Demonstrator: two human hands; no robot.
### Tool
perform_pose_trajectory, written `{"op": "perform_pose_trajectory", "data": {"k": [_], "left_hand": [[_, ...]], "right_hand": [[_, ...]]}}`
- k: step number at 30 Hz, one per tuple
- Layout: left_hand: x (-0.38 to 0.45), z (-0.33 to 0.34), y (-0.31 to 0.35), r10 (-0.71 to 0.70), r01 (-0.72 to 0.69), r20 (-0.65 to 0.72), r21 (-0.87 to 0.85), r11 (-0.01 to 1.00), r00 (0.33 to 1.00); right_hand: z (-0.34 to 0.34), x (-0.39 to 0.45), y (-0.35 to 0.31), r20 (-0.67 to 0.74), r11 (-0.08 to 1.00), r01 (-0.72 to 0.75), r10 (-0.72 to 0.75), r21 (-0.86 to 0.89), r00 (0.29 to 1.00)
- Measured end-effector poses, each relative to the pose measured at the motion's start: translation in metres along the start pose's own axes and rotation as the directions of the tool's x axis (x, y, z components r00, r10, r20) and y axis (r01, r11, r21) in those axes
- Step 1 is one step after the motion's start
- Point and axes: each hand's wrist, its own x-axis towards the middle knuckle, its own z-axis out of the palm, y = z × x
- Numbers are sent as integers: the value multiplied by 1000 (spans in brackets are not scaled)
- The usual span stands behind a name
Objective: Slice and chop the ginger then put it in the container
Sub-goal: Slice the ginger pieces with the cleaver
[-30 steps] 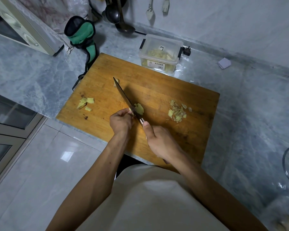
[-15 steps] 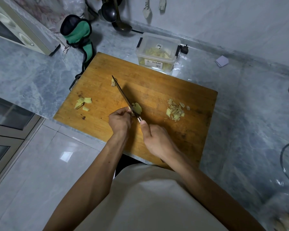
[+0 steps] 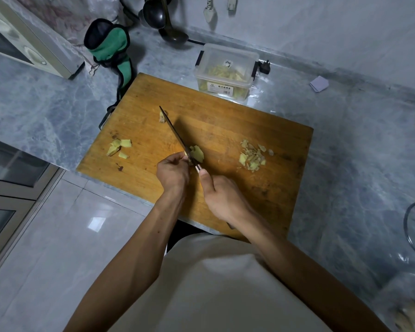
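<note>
Wooden board [image 3: 225, 130] mid-frame: our left hand [image 3: 172, 172] pinches the ginger piece [image 3: 197, 153] steady while our right hand [image 3: 222, 197] grips the knife [image 3: 177, 137]; the container [image 3: 225, 70] waits at upper centre.

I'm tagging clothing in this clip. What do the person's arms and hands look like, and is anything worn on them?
Both forearms are bare as far as the frame shows, with no sleeves in view. The left hand and right hand carry no gloves, rings, watch or bands. A pale cream garment covers the torso.
</note>
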Motion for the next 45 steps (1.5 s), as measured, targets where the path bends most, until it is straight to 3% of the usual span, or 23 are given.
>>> {"op": "perform_pose_trajectory", "data": {"k": [17,26,33,45], "left_hand": [[-10,1,5,81,-80,-3,106,991,997],[3,-6,-3,24,-28,73,64,998,997],[-7,-11,12,-7,5,132,15,1000,991],[-10,-9,17,-25,25,146,1,1000,989]], "right_hand": [[7,9,4,-21,999,-41,40,-32,999],[6,2,13,-13,999,-45,45,-26,999],[-10,-2,15,29,984,-117,114,132,993],[-11,-19,14,4,993,-84,84,83,996]]}}
